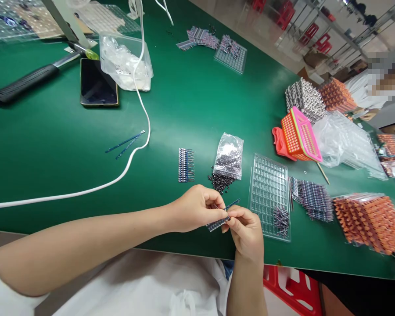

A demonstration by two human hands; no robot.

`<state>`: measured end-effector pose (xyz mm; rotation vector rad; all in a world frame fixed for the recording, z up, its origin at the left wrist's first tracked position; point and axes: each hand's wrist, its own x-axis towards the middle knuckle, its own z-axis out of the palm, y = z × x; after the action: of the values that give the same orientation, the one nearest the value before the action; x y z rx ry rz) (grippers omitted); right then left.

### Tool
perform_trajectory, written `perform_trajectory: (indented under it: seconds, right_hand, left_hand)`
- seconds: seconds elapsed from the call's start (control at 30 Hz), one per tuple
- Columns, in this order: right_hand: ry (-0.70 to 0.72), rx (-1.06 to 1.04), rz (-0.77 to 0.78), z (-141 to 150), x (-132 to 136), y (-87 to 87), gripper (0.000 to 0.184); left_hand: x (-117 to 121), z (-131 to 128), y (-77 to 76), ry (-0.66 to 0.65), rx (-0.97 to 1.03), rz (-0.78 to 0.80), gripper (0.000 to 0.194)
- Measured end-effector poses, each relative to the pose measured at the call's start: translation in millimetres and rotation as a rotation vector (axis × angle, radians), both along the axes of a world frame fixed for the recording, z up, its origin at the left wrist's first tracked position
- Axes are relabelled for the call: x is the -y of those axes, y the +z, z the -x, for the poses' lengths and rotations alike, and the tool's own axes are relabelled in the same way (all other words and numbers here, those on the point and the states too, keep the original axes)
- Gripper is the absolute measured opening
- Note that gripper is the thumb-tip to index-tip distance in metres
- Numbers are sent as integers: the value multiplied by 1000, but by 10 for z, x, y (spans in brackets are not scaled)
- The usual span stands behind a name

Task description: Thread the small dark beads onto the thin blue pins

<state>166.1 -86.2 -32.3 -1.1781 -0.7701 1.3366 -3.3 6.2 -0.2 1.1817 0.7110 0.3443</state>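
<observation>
My left hand [197, 210] is closed around a panel of small circuit boards [214, 225], dark blue with fine wires, held above the front of the table. My right hand [248, 228] pinches at the panel's right edge; whatever tiny part sits between its fingertips is hidden. Just beyond the hands lies a pile of small black parts [221, 182], spilling from a clear plastic bag [230, 153]. A similar wired board panel [186, 165] rests flat to the left of the bag. To the right, a clear compartment tray [269, 193] carries a bunch of wired pieces [281, 219].
Stacked wired boards [312, 199] and orange parts [370, 221] lie at right, near a pink-and-orange basket [301, 136]. A white cable [128, 169] crosses the left side. A phone [98, 83], a black-handled tool [26, 83] and a plastic tub [127, 61] stand behind it. Another person sits far right.
</observation>
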Motion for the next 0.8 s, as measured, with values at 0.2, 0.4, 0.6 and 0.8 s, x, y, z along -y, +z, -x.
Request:
perform_trajectory:
  seconds: [0.2,0.4,0.6,0.8]
  right_hand:
    - [15,-28,-10,-3,4,-11,8]
    - [-17,15,-9,17,-2,-14,10]
    - [-19,84,-6,21,21,-41,6]
    - [-66,166,-6,13,34,-60,9]
  left_hand:
    - [10,-2,-21,-1,7,-10,15]
    - [16,-16,16,36,19,44,10]
    - [3,-34,10,54,7,31,10]
    - [-18,-35,-10,79,-7,-6,15]
